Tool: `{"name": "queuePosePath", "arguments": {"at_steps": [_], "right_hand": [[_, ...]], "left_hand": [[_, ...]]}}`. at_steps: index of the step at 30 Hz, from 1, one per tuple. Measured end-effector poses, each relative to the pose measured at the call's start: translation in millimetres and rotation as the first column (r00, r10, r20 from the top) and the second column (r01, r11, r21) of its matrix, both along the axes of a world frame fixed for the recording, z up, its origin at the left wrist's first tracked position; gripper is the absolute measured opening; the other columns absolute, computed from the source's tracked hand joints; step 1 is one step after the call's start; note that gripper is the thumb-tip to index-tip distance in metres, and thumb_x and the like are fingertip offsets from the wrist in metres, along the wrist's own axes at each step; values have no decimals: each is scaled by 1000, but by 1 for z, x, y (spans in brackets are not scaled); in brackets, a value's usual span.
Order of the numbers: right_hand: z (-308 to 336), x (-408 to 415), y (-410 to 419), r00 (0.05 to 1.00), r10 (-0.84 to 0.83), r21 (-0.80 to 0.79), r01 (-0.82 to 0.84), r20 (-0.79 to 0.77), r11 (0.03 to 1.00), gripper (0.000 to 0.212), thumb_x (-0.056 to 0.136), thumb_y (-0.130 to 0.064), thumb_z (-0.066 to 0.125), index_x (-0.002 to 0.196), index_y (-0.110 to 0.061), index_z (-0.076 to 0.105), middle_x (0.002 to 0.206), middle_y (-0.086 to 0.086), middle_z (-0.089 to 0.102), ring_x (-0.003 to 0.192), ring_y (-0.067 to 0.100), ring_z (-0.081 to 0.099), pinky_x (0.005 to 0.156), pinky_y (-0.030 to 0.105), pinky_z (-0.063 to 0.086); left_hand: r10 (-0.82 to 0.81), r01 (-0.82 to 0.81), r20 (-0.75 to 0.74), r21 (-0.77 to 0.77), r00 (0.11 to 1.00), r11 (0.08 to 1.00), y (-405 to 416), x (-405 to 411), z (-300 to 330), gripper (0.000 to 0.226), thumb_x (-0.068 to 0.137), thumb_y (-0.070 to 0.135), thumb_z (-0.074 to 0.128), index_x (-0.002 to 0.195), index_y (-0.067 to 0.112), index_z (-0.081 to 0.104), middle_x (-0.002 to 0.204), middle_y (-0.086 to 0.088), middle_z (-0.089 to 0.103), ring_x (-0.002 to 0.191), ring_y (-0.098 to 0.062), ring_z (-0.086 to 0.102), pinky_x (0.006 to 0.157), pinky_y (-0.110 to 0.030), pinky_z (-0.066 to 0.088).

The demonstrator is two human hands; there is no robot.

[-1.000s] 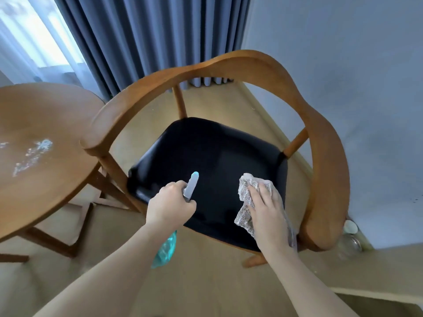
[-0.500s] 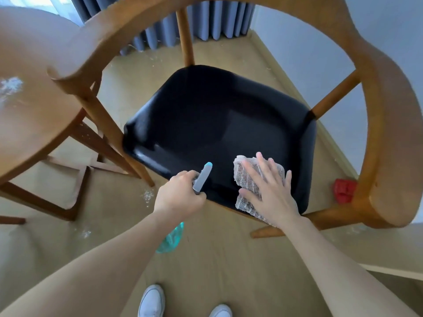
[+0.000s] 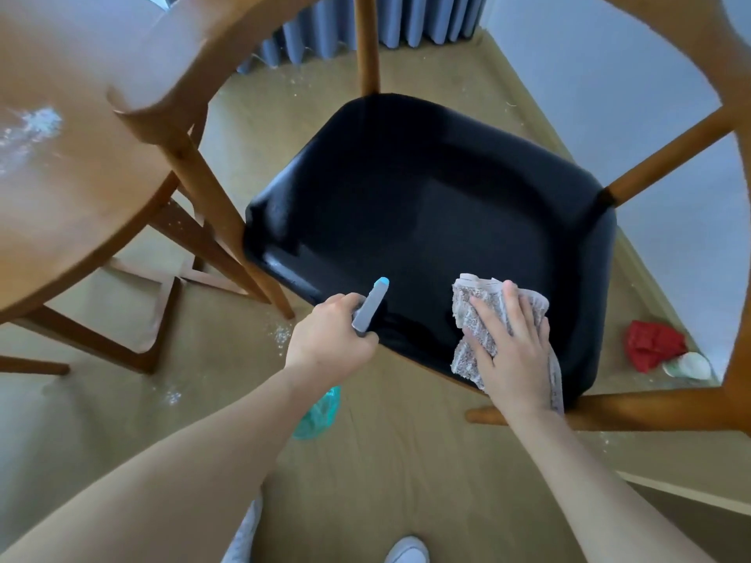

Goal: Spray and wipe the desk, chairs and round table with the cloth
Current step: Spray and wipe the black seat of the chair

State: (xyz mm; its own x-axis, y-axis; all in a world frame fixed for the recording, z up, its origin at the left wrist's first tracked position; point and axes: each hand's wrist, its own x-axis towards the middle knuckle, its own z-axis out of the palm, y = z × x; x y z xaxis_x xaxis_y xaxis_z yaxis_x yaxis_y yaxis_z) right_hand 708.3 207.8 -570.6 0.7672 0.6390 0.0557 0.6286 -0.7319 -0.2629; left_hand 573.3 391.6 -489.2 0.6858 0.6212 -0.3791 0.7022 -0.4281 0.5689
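A wooden armchair with a black seat [image 3: 426,197] fills the middle of the view. My right hand [image 3: 512,343] lies flat with spread fingers on a crumpled grey cloth [image 3: 473,319], pressing it onto the seat's front right part. My left hand [image 3: 331,343] grips a spray bottle [image 3: 370,304] at the seat's front edge; its grey nozzle with a blue tip points over the seat, and its teal body [image 3: 319,412] hangs below my wrist. The round wooden table [image 3: 81,176] stands at the left, with white specks on its top.
The chair's curved wooden backrest [image 3: 174,75] arches overhead between me and the seat. A red item [image 3: 650,345] and a white-capped container [image 3: 689,365] lie on the floor by the grey wall at right. Blue curtains [image 3: 365,30] hang behind. My shoes [image 3: 406,550] show below.
The view has dropped lower and closer to the seat. My right hand with the cloth has shifted slightly across the seat's front. My left hand still holds the spray bottle.
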Motion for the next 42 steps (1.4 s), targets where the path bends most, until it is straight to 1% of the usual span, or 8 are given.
{"name": "queuePosePath", "arguments": {"at_steps": [8, 14, 22, 24, 28, 34, 37, 42], "right_hand": [[-8, -25, 44, 980, -197, 108, 192, 36, 975, 50, 94, -43, 36, 128, -15, 59, 148, 19, 36, 133, 44, 36, 105, 61, 28], [-7, -50, 130, 982, -180, 111, 173, 53, 979, 43, 90, -35, 48, 127, -15, 60, 145, 21, 39, 129, 48, 39, 102, 64, 31], [-4, -79, 247, 994, -93, 65, 90, 51, 994, 52, 79, -20, 75, 128, -15, 58, 145, 22, 40, 129, 51, 38, 102, 68, 30], [0, -85, 273, 998, -44, 48, 42, 37, 998, 57, 80, -20, 73, 134, -16, 53, 149, 20, 34, 134, 50, 30, 106, 67, 24], [6, -90, 297, 1000, 21, -30, -21, 5, 999, 61, 93, -24, 56, 148, -24, 29, 159, 11, 9, 144, 43, 4, 114, 61, 5], [13, -81, 281, 980, 198, -35, -199, -5, 979, 57, 96, -13, 46, 148, -25, 27, 160, 9, 5, 144, 41, -2, 115, 59, 0], [13, -70, 254, 973, 230, -47, -230, -1, 972, 54, 95, -13, 47, 146, -24, 31, 159, 10, 8, 145, 39, 2, 116, 57, 4], [6, -43, 171, 993, 119, -5, -119, 19, 993, 65, 65, 8, 77, 124, -13, 61, 139, 19, 49, 126, 49, 44, 98, 65, 36]], "left_hand": [[37, -37, 33, 5, 999, 999, 61, -34, -3, 31, 83, 16, 62, 112, 23, 58, 97, 8, 57, 86, -20, 58, 81, -37, 51], [137, -137, 31, -20, 990, 990, 111, -56, -7, 34, 86, 18, 64, 118, 21, 55, 95, 7, 55, 91, -20, 59, 86, -39, 54], [125, -126, 39, 10, 991, 992, 165, -67, -7, 18, 84, 17, 61, 99, 24, 56, 86, 7, 56, 72, -12, 51, 56, -19, 36], [137, -139, 57, 25, 989, 990, 174, -68, -6, 13, 84, 16, 59, 94, 23, 55, 82, 8, 53, 69, -13, 49, 53, -21, 34], [125, -127, 97, 13, 987, 992, 177, -73, -5, 17, 82, 13, 59, 99, 16, 61, 87, -2, 59, 76, -21, 56, 61, -34, 47], [107, -118, 99, 111, 989, 987, 156, -63, -1, 11, 79, 11, 59, 83, 21, 55, 76, 2, 55, 66, -17, 50, 53, -30, 38], [104, -117, 121, 105, 987, 988, 134, -48, 4, 20, 80, 12, 60, 86, 28, 52, 79, 7, 54, 71, -15, 50, 58, -27, 38], [108, -121, 155, 75, 982, 990, 96, -27, 5, 31, 79, 12, 60, 106, 27, 62, 91, 8, 58, 78, -18, 55, 64, -29, 43]]}}
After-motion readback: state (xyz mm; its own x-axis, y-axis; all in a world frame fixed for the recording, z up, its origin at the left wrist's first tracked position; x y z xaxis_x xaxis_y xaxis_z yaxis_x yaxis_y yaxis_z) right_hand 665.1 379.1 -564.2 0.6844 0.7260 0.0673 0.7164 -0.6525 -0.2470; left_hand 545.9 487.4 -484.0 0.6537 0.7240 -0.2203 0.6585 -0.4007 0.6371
